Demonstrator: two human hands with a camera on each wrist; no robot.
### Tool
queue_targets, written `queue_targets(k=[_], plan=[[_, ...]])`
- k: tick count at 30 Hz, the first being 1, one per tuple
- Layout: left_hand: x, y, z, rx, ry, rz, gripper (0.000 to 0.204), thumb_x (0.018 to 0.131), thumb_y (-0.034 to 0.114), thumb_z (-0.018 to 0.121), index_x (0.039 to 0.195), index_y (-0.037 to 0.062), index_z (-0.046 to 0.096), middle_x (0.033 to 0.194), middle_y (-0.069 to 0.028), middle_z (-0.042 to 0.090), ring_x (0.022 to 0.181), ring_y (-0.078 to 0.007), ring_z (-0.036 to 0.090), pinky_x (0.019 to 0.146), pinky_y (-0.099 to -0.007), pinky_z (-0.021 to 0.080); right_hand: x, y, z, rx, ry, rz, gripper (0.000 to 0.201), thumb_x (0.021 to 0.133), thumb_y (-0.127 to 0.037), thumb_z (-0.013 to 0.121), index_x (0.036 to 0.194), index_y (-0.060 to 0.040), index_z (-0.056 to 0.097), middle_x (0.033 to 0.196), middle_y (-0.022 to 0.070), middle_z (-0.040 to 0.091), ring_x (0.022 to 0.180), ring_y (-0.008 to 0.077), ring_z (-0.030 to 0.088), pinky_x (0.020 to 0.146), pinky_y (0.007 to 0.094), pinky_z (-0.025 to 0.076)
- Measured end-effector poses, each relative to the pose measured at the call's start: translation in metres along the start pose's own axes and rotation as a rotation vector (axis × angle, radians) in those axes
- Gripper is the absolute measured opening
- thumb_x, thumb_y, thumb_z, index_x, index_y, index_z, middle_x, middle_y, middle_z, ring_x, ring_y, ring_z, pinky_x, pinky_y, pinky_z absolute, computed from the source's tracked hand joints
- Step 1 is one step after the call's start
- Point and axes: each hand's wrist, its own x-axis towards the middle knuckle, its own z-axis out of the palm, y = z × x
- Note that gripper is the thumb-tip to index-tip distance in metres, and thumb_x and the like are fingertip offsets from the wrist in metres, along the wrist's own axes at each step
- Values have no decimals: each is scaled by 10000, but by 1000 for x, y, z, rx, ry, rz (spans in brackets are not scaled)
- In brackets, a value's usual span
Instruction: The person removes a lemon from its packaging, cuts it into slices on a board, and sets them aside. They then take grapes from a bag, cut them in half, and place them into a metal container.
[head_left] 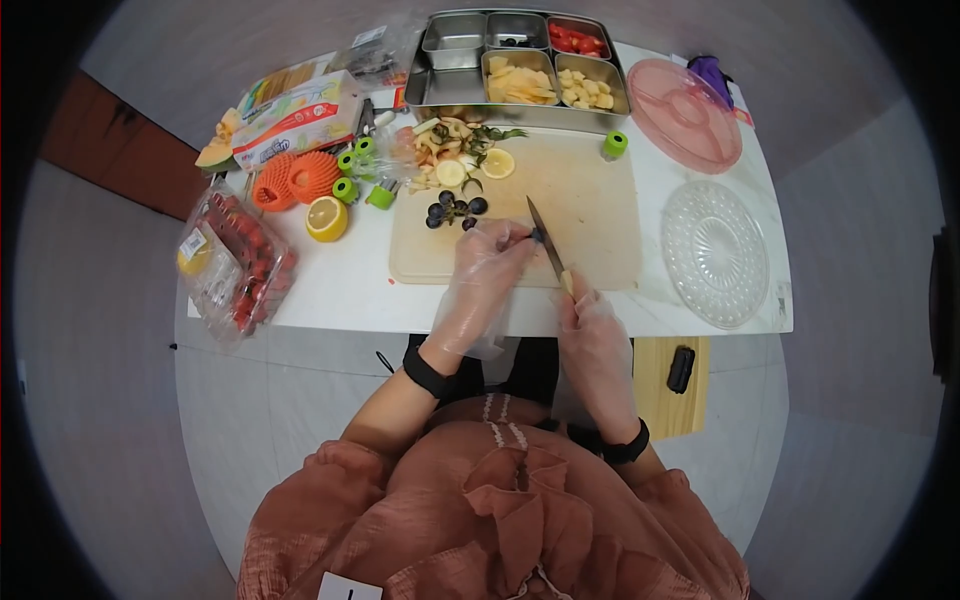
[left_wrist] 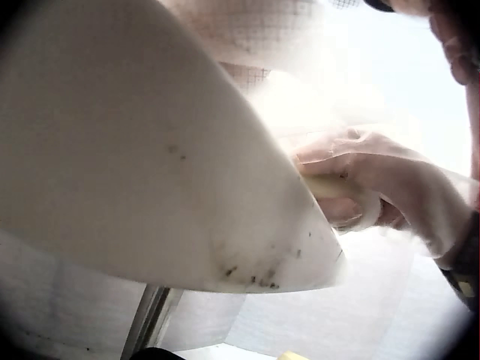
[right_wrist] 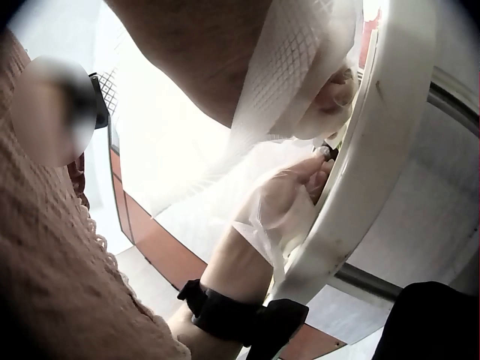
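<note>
Both hands wear clear plastic gloves. Over the cutting board (head_left: 610,220), my left hand (head_left: 485,272) pinches a dark grape (head_left: 537,235) between thumb and fingertips. My right hand (head_left: 598,345) grips the pale yellow handle of a knife (head_left: 546,238), whose blade lies against the grape's right side. In the left wrist view the knife handle (left_wrist: 324,185) shows within the right fingers, while the table edge hides the blade. The right wrist view shows the grape (right_wrist: 330,152) at the left fingertips. Several more dark grapes (head_left: 447,209) lie on the board beside the left hand.
Fruit peelings (head_left: 455,140) and a lemon slice (head_left: 497,163) cover the board's far left. Behind stands a metal tray (head_left: 450,112) with containers of cut fruit. Left are a half lemon (head_left: 327,218) and a strawberry pack (head_left: 250,265); right, a pink divided plate (head_left: 685,115) and clear plate (head_left: 715,254).
</note>
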Motion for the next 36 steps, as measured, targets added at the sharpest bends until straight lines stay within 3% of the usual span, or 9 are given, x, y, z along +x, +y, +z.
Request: queue_targets(k=[10, 16, 18, 23, 25, 31, 36], plan=[[0, 3, -2, -3, -16, -21, 148, 866, 62, 727, 961, -49, 701, 784, -32, 657, 692, -71, 578, 604, -226, 444, 5, 9, 12, -72, 26, -65, 307, 979, -143, 583, 1247, 4, 617, 892, 207, 674, 800, 392, 666, 671, 481, 537], [0, 0, -1, -34, 10, -33, 122, 858, 56, 735, 931, -29, 687, 780, -27, 645, 682, -73, 578, 583, -227, 438, 0, 2, 4, -135, -37, 15, 332, 994, -193, 557, 1276, -19, 586, 853, 196, 662, 749, 388, 663, 633, 488, 535], [2, -4, 1, -8, 10, -33, 117, 854, 54, 735, 927, -23, 687, 785, -27, 646, 681, -76, 582, 581, -228, 439, -1, -3, 0, -70, -97, 90, 302, 1016, -185, 533, 1261, -21, 600, 949, 229, 654, 841, 425, 643, 721, 525, 518], [3, 4, -1, 64, 33, -71, 104, 844, 49, 733, 919, -10, 691, 807, -33, 653, 680, -82, 596, 574, -231, 443, 5, -3, 1, -115, -176, 145, 318, 1017, -223, 540, 1268, -42, 609, 970, 223, 657, 865, 418, 654, 731, 518, 527], [-1, 15, -1, -85, 84, -161, 110, 838, 43, 730, 926, 2, 679, 799, -27, 647, 674, -77, 588, 575, -227, 441, 5, -3, 2, -116, -159, 145, 322, 1017, -234, 543, 1269, -46, 613, 971, 221, 659, 867, 415, 659, 729, 516, 531], [2, 3, 1, -290, 82, -104, 138, 861, 4, 696, 960, 29, 602, 772, -14, 622, 668, -76, 578, 573, -222, 438, -2, 1, 3, -147, -140, 119, 324, 1016, -240, 549, 1268, -49, 617, 948, 205, 667, 792, 407, 670, 665, 515, 538], [4, 1, 2, -240, 72, -109, 139, 869, -4, 687, 964, 36, 593, 781, -15, 638, 670, -73, 585, 578, -220, 444, -1, -1, 3, -137, -120, 86, 321, 1018, -254, 549, 1269, -64, 613, 885, 192, 653, 765, 403, 670, 649, 509, 541]])
